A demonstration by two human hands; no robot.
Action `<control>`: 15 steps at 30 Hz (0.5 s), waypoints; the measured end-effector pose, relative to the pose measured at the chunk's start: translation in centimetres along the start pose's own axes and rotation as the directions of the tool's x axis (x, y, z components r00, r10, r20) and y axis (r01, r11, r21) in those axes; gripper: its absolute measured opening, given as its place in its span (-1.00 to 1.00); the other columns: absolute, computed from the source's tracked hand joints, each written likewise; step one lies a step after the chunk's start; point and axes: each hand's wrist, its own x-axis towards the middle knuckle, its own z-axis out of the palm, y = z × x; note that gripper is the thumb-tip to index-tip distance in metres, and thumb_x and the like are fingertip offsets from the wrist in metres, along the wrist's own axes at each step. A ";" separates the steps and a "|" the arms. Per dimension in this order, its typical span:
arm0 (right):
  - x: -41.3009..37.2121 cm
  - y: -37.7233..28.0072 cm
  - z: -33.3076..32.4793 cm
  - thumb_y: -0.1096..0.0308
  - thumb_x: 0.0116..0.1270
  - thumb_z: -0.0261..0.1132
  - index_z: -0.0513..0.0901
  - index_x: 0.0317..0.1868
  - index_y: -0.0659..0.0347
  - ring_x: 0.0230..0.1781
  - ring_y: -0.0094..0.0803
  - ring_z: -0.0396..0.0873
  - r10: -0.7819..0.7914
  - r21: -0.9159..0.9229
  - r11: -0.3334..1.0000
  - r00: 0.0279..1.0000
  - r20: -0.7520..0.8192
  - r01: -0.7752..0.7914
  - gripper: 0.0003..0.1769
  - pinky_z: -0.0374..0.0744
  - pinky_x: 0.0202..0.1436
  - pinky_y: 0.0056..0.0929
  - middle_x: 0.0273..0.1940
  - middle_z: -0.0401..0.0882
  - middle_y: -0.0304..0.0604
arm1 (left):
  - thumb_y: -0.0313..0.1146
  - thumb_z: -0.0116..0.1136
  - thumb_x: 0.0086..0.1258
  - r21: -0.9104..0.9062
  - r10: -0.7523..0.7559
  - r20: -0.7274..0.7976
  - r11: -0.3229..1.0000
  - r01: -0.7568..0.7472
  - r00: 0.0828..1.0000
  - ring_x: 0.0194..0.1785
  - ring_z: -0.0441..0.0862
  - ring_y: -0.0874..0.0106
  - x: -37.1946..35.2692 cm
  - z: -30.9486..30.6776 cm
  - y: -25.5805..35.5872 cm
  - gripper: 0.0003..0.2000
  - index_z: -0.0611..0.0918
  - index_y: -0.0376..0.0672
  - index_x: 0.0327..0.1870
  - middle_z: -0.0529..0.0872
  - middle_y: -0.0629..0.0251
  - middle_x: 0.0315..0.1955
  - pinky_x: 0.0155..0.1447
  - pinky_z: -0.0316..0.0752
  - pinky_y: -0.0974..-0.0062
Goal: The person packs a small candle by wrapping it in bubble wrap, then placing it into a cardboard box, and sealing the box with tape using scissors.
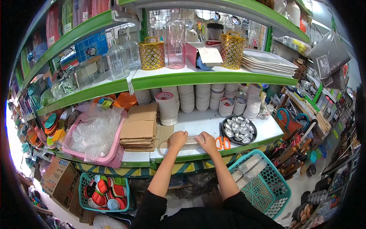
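Observation:
A bundle in clear wrap (191,142) lies at the front of the white shelf between my two hands; what is inside it is not clear. My left hand (178,140) is closed at its left end, and my right hand (206,142) is closed at its right end. Just left of my left hand, a ring that looks like a tape roll (161,148) rests on the shelf. Orange-handled scissors (223,143) lie close to my right hand. Beyond them sits a round black tray (225,136) of silver foil-like pieces (239,129).
Flattened cardboard (139,126) is stacked at the left, beside a pink basket (118,156) of bubble wrap (95,133). Stacked bowls (166,108) line the back. Below right, a teal basket (280,191) holds several wrapped bundles (249,168). The green-edged shelf (213,78) hangs above.

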 end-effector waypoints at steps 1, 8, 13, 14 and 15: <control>-0.2 0.2 0.1 0.06 0.23 0.23 0.55 -0.40 0.29 -0.39 -0.02 0.57 -0.048 -0.035 0.998 0.999 -0.006 0.048 -0.61 0.48 -0.30 -0.20 -0.44 0.57 0.06 | -0.08 -0.14 0.36 0.020 0.019 -0.033 1.000 -0.019 0.999 -0.32 0.64 -0.05 0.0 0.4 -0.3 -0.54 0.69 -0.29 -0.46 0.67 -0.10 -0.45 -0.15 0.52 0.07; -0.4 -0.8 0.3 0.11 0.27 0.19 0.59 -0.45 0.30 -0.44 0.04 0.56 -0.046 -0.110 0.993 0.996 -0.073 0.038 -0.63 0.47 -0.35 -0.17 -0.48 0.57 0.12 | -0.08 -0.12 0.39 0.103 -0.020 -0.096 0.994 0.030 0.995 -0.33 0.67 0.04 -1.0 -0.4 0.5 -0.54 0.70 -0.24 -0.52 0.68 -0.03 -0.53 -0.12 0.53 0.11; 0.8 0.2 0.5 -0.06 0.38 -0.06 0.63 -0.44 0.32 -0.31 0.16 0.56 0.219 -0.165 0.963 0.976 0.019 -0.213 -0.40 0.48 -0.16 -0.01 -0.43 0.57 0.27 | -0.12 -0.02 0.38 0.086 0.084 -0.270 0.994 -0.063 0.959 0.14 0.43 0.00 -6.2 -2.6 2.1 -0.64 0.66 -0.28 -0.22 0.58 -0.13 -0.10 0.24 0.29 0.21; 1.1 1.0 0.6 -0.11 0.41 -0.15 0.65 -0.42 0.34 -0.27 0.19 0.56 0.279 -0.189 0.944 0.960 0.027 -0.269 -0.32 0.47 -0.11 0.02 -0.42 0.57 0.31 | -0.13 0.02 0.36 0.081 0.151 -0.383 0.988 -0.129 0.911 0.30 0.27 -0.04 -7.4 -2.3 2.5 -0.60 0.61 -0.32 -0.04 0.47 -0.19 0.10 0.34 0.16 0.22; 1.6 2.5 1.0 -0.15 0.42 -0.25 0.67 -0.35 0.38 -0.20 0.25 0.55 0.277 -0.251 0.937 0.955 0.102 -0.245 -0.24 0.46 0.00 0.02 -0.35 0.58 0.33 | -0.13 0.02 0.36 0.082 0.151 -0.383 0.988 -0.129 0.911 0.30 0.27 -0.04 -8.3 -2.3 3.1 -0.60 0.61 -0.32 -0.04 0.47 -0.19 0.10 0.34 0.16 0.22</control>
